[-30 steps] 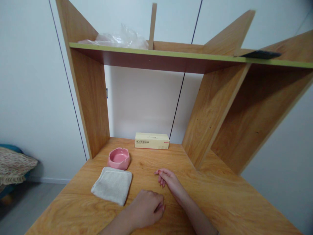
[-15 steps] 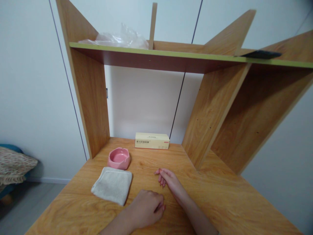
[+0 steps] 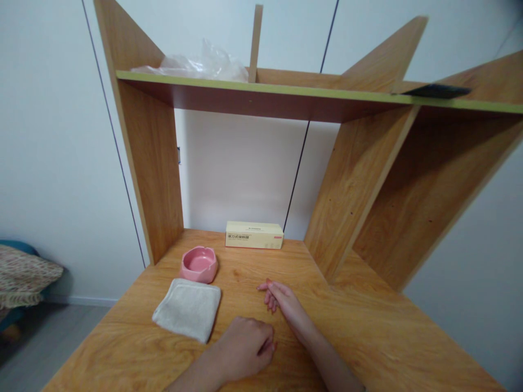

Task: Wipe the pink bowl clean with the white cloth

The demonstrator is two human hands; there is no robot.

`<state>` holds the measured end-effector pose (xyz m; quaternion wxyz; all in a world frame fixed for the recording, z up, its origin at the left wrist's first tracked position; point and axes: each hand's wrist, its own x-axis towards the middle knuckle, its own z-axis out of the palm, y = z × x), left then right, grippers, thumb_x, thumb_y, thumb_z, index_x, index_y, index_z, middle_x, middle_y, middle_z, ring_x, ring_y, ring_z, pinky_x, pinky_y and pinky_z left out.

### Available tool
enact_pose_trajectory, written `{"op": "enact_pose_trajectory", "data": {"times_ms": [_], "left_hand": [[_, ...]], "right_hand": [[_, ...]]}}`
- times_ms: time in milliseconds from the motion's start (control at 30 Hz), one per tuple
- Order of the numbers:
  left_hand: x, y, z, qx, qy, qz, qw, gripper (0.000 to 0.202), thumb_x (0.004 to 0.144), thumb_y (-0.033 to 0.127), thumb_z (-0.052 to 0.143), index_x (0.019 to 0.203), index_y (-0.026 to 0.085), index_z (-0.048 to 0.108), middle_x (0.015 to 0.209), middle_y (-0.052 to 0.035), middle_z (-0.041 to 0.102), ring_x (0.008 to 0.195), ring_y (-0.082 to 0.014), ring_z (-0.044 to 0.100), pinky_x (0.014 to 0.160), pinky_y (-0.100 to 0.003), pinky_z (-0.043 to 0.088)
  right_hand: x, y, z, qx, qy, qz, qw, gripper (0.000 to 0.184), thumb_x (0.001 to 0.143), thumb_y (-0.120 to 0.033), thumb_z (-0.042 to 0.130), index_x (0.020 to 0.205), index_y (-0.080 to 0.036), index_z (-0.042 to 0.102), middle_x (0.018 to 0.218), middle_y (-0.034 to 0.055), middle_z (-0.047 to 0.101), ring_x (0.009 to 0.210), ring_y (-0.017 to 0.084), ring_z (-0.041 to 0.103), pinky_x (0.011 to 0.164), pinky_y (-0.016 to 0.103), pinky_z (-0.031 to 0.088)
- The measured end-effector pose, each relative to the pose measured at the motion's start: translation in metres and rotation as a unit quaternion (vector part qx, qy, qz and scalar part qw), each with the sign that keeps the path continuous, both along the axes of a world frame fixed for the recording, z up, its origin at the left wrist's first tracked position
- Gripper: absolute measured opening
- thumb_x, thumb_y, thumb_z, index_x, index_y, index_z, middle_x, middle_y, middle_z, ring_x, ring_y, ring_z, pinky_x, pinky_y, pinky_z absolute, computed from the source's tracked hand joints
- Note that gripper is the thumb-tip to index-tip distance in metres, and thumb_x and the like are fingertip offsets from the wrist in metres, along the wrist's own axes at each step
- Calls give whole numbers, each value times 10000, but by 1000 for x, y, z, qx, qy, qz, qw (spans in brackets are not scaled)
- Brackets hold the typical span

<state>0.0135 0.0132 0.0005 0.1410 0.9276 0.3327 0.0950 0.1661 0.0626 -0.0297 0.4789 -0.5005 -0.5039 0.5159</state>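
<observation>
My left hand [image 3: 248, 347] rests on the desk near the front, its fingers curled into a loose fist with nothing showing in it. Ahead of it and to the right lies my right hand [image 3: 281, 301], turned on its side with the fingers loosely bent and apart, holding nothing. Left of my hands is a folded grey cloth [image 3: 188, 309], not touched by either. Just behind the cloth stands a pink faceted ashtray-like bowl [image 3: 199, 274]. A cream cling film box [image 3: 254, 239] lies lengthwise at the back of the desk, beyond my right hand.
A shelf [image 3: 294, 93] with a pale green edge spans above the wooden desk [image 3: 368, 337]. Upright panels [image 3: 339, 201] bound the right side. On the shelf are a clear plastic bag [image 3: 204, 64] and a dark flat object [image 3: 439, 91]. Patterned fabric [image 3: 28, 275] shows at far left.
</observation>
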Motion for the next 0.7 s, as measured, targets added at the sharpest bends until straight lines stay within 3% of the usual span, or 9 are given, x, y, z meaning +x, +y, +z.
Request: {"op": "enact_pose_trajectory", "data": {"times_ms": [700], "left_hand": [[1, 0, -1, 13, -5, -2, 1000, 154, 796, 229, 409, 696, 200, 523, 689, 9, 636, 619, -147, 579, 534, -212, 349]], "right_hand": [[1, 0, -3, 12, -2, 4, 1000, 538, 610, -661, 511, 747, -151, 615, 462, -41, 497, 370, 65, 434, 363, 192, 315]]}}
